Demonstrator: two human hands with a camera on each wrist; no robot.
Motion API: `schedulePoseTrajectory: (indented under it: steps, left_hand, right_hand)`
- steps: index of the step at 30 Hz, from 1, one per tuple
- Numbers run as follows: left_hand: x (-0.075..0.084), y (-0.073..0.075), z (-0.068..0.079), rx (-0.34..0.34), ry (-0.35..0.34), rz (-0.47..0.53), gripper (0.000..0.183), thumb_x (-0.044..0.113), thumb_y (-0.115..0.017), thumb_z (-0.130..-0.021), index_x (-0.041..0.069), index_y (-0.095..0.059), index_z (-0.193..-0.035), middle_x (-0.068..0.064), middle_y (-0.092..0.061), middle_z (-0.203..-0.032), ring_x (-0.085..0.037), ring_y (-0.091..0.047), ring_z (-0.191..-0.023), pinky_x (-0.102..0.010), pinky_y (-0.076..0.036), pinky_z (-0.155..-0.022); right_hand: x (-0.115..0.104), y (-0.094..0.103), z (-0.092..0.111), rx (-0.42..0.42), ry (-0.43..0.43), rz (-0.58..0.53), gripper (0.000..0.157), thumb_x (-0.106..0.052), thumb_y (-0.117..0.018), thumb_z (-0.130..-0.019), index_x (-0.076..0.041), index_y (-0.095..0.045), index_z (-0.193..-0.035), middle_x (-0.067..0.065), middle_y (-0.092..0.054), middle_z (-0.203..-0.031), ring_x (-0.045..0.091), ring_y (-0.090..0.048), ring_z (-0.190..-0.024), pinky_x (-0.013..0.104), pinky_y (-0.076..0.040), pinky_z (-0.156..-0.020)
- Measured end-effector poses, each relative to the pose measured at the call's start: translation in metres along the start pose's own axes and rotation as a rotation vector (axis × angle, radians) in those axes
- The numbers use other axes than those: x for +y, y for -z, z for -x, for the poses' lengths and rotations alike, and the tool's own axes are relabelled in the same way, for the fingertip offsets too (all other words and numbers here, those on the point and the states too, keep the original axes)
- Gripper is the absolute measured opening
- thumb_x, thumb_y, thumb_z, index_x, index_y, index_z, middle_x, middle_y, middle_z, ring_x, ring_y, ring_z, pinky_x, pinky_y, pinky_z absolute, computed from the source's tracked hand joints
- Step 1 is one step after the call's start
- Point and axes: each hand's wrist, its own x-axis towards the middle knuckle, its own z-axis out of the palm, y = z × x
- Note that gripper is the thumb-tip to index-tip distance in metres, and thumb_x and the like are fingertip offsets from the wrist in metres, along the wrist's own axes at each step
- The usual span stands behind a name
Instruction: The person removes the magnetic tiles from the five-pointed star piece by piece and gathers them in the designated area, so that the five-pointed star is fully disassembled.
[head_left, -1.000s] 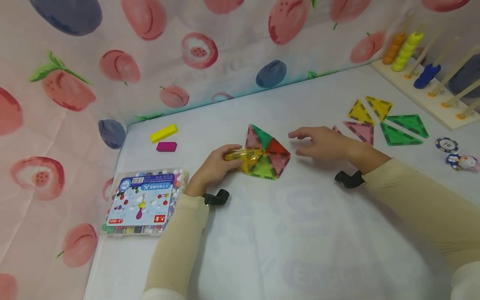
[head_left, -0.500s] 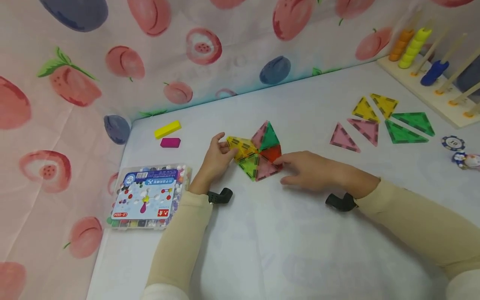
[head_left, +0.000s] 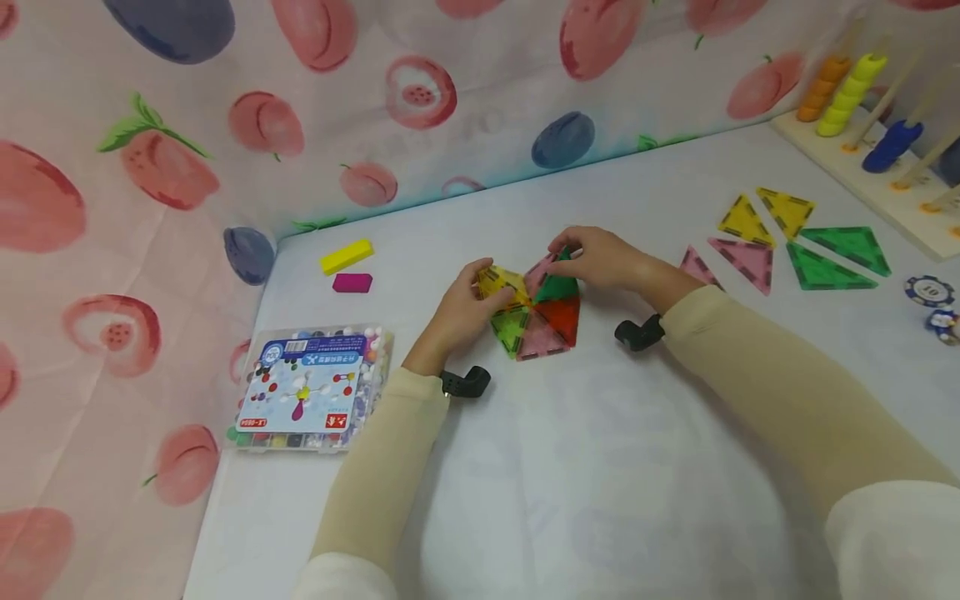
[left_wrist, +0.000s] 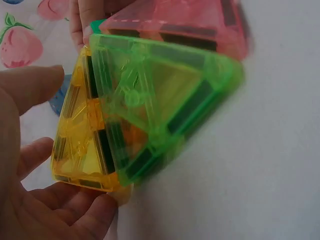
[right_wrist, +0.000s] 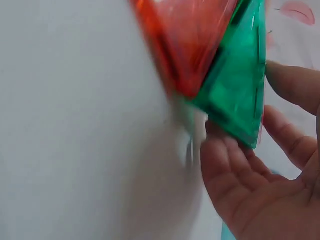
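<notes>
Bead box (head_left: 307,389), peg rack (head_left: 881,190), joined tiles (head_left: 538,321) between

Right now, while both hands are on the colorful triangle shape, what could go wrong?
The left hand holds the yellow part and the right hand holds the dark green triangle, so pulling in different directions might split the colorful shape along its seams. Also, the right sleeve looks close to a loose pink triangle and could perhaps bump it.
</notes>
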Motion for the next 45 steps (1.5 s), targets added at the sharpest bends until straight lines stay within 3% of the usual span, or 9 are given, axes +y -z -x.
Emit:
schedulePoseTrajectory:
  steps: [4,10,17,27,35,41,45]
  left_hand:
    - [0.005,-0.002,-0.002,-0.020,-0.033,-0.014,0.076,0.054,-0.060,-0.077,0.024,-0.027,-0.139,-0.001,-0.034,-0.135,-0.016,-0.038,-0.111,-0.036,-0.032,-0.094]
    - [0.009,-0.003,-0.001,-0.064,-0.100,-0.028,0.076,0.054,-0.062,-0.076,0.021,-0.033,-0.137,-0.002,-0.031,-0.134,-0.016,-0.037,-0.106,-0.034,-0.036,-0.089]
    - [0.009,-0.006,-0.002,-0.095,-0.136,-0.015,0.075,0.049,-0.064,-0.076,0.020,-0.033,-0.138,-0.001,-0.028,-0.136,-0.017,-0.037,-0.106,-0.034,-0.037,-0.088]
    - [0.005,-0.009,-0.001,-0.132,-0.130,-0.017,0.083,0.048,-0.068,-0.072,0.021,-0.027,-0.140,-0.003,-0.022,-0.138,-0.018,-0.036,-0.107,-0.034,-0.036,-0.089]
    - [0.001,-0.012,-0.001,-0.132,-0.125,-0.035,0.087,0.048,-0.070,-0.070,0.023,-0.025,-0.140,-0.004,-0.022,-0.138,-0.018,-0.034,-0.109,-0.035,-0.034,-0.091]
    - [-0.003,-0.015,0.001,-0.123,-0.126,-0.030,0.084,0.045,-0.071,-0.072,0.023,-0.025,-0.139,-0.004,-0.021,-0.138,-0.018,-0.034,-0.108,-0.034,-0.034,-0.091]
    - [-0.004,-0.020,0.001,-0.103,-0.149,-0.050,0.083,0.042,-0.071,-0.072,0.023,-0.026,-0.138,-0.004,-0.022,-0.137,-0.018,-0.035,-0.108,-0.032,-0.035,-0.091]
  right_hand:
    - [0.002,0.001,0.007,-0.006,-0.028,-0.028,0.035,-0.034,-0.062,-0.083,-0.013,-0.054,-0.110,0.011,-0.052,-0.107,0.025,-0.051,-0.088,0.036,-0.045,-0.071]
    - [0.001,0.005,0.017,0.036,-0.069,-0.036,0.032,-0.035,-0.057,-0.087,-0.013,-0.052,-0.109,0.011,-0.055,-0.100,0.024,-0.050,-0.084,0.034,-0.043,-0.071]
    - [0.005,0.006,0.022,0.067,-0.095,-0.101,0.029,-0.030,-0.062,-0.085,-0.008,-0.050,-0.099,0.014,-0.055,-0.083,0.023,-0.052,-0.068,0.032,-0.042,-0.061]
    - [0.012,0.002,0.025,0.059,-0.082,-0.103,0.023,-0.030,-0.059,-0.087,-0.010,-0.059,-0.098,0.010,-0.053,-0.085,0.022,-0.049,-0.073,0.031,-0.042,-0.063]
    - [0.019,0.002,0.029,0.023,-0.032,-0.027,0.034,-0.032,-0.055,-0.089,-0.014,-0.058,-0.118,0.010,-0.051,-0.117,0.026,-0.041,-0.106,0.045,-0.034,-0.090]
    - [0.025,-0.002,0.034,0.001,-0.019,-0.048,0.039,-0.023,-0.063,-0.084,-0.011,-0.053,-0.120,0.010,-0.054,-0.100,0.024,-0.045,-0.092,0.036,-0.039,-0.075]
    - [0.026,-0.001,0.039,-0.014,0.004,-0.021,0.038,-0.020,-0.066,-0.081,-0.013,-0.053,-0.117,0.008,-0.054,-0.101,0.023,-0.045,-0.091,0.035,-0.040,-0.074]
